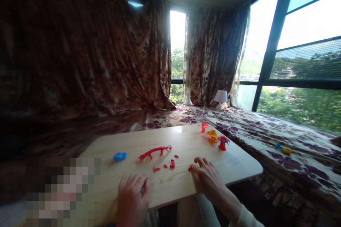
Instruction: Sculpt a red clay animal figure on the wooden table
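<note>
My right hand (209, 179) reaches over the right half of the small table, its fingers bent together. At the fingertips a small red piece (190, 168) shows, gripped low over the tabletop. My left hand (133, 195) lies by the near edge with its fingers stretched out and nothing in them. Between and beyond my hands are several loose red pieces (172, 165). Behind these stands a long red toy piece (155, 152) with short legs and a loop at one end. Left of it sits a blue rounded piece (120, 156).
On the table's (106, 145) far right corner stand a pink-red toy (204, 126), a yellow toy (212, 135) and a red toy with blue parts (223, 143). A blue-yellow item (285, 149) lies on the flowered cover beyond, near a white lamp (221, 97). A pixelated patch hides the left.
</note>
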The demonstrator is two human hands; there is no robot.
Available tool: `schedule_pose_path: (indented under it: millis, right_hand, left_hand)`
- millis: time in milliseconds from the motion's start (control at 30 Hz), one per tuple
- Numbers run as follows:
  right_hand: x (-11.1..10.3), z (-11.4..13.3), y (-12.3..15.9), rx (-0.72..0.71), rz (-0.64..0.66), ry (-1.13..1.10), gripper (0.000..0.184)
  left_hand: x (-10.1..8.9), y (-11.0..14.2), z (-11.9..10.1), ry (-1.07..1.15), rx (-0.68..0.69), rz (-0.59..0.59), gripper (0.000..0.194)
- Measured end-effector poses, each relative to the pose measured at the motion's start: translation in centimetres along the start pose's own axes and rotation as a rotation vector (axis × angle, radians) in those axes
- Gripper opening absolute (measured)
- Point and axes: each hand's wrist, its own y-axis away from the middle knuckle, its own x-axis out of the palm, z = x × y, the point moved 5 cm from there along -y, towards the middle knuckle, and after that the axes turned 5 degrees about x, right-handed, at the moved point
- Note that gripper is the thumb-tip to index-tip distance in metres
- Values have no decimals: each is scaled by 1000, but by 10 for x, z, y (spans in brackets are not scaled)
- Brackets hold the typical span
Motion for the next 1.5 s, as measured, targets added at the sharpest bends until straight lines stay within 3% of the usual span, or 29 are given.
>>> schedule_pose_path:
  millis: [167,400,700,867,1033,1167,1300,1433,1500]
  right_hand:
    - [-7,-12,-10,13,-44,-28,46]
    - [-11,-20,-9,48,-60,-53,29]
    - [-2,-6,-21,105,-45,-66,19]
    - [3,-5,-29,126,-36,-117,13]
    - [1,1,-34,74,-94,-359,17]
    - [-7,31,-35,-54,-113,-650,19]
    - [-12,62,-34,-135,-121,-839,20]
    - [0,65,-42,-58,-19,-1170,26]
    - [6,60,-48,3,48,-1314,31]
  left_hand:
    - [1,0,1,8,-9,13,19]
    - [1,-1,0,18,-17,16,18]
    - [0,1,0,51,-44,22,19]
    - [1,1,6,167,-128,-2,18]
    - [-4,-8,16,300,-251,-53,20]
    - [-7,-24,1,380,-295,-40,26]
    - [3,-35,-13,644,-425,62,26]
    - [1,-55,3,504,-398,48,23]
    - [5,-69,19,413,-399,114,22]
